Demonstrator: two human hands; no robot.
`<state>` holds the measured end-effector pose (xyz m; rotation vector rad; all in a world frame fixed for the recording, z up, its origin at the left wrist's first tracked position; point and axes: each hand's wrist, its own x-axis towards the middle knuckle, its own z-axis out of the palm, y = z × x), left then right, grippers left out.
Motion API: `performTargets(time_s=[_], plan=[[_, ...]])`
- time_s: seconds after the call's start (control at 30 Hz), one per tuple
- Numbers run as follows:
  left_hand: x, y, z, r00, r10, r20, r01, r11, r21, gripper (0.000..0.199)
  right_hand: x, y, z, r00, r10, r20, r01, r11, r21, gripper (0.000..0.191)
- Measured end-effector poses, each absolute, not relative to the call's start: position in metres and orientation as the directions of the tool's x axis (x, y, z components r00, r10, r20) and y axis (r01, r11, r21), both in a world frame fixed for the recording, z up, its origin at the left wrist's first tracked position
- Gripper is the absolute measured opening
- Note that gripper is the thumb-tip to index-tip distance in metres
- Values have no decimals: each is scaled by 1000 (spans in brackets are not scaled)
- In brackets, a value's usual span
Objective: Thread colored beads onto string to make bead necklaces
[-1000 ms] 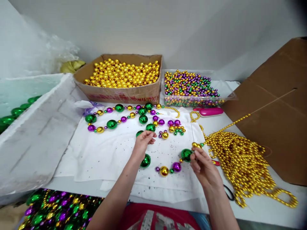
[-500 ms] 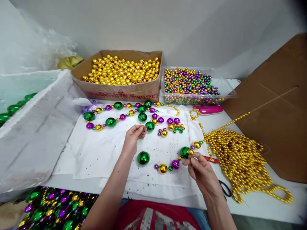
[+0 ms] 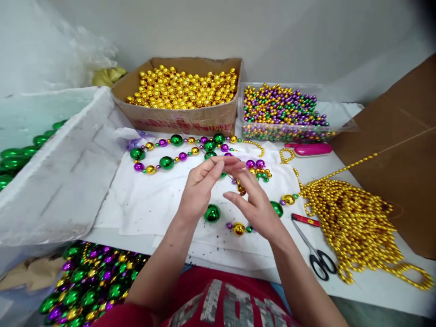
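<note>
My left hand (image 3: 200, 184) is closed in a pinch on a thin needle (image 3: 229, 176), its dark line showing on both sides of the fingers. My right hand (image 3: 257, 200) lies against it, fingers stretched over the left fingertips and thumb apart; nothing is plainly gripped in it. Below the hands, a large green ball bead (image 3: 212, 213) rests on the white cloth. Partly behind my right hand runs a string of beads, with a gold bead (image 3: 239, 228) near one end and another green bead (image 3: 277, 208) further along. Small bead clusters (image 3: 262, 173) are partly hidden beyond the fingers.
A beaded garland (image 3: 166, 162) lies at the back left. Behind it stand a carton of gold beads (image 3: 184, 119) and a clear tub (image 3: 289, 129) of small mixed beads. Scissors (image 3: 316, 256), a pink tool (image 3: 312, 149) and gold bead strands (image 3: 350, 227) are at right; a foam box (image 3: 61, 177) is left.
My right hand has left the bead string and moved left to meet my left hand, which has shifted right. The scissors now show fully. The camera view has shifted slightly.
</note>
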<state>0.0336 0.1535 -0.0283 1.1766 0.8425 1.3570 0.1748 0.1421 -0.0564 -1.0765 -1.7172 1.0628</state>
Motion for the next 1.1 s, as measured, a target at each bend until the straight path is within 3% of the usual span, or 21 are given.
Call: performTargets(time_s=[0.07,0.17,0.27,0.4,0.53,0.67,0.77,0.87,0.97,1.1], plan=[[28,148,-16,54,973,225,-267,-203,942,23,166,146,-45,-281,912,298,267,373,-889,14],[18,145,-12,5,969,248,-259,-239,936,21,161,145,-41,-266,911,314,335,393,-856,15],[11,150,-28,15,978,208,-266,-196,944,20,168,135,-54,-263,937,230,336,313,-888,16],[14,165,-56,217,974,63,-180,-23,983,23,182,119,-84,-158,986,-46,38,-41,-998,18],[25,182,-76,453,889,-61,-87,112,990,25,196,109,-111,-198,932,-305,-358,-358,-862,21],[34,198,-97,519,850,-96,114,42,993,26,217,104,-125,-168,908,-383,-539,-410,-736,24],[41,211,-115,409,912,-25,361,-136,923,19,234,99,-131,-79,909,-409,-526,-387,-757,26],[50,225,-127,378,926,30,484,-225,845,14,245,93,-132,-41,907,-419,-498,-382,-779,25],[62,233,-124,359,933,-4,426,-160,891,17,248,90,-132,-22,914,-406,-478,-366,-798,25],[84,223,-103,465,872,-153,56,144,988,39,246,92,-136,8,918,-396,-380,-363,-851,26]])
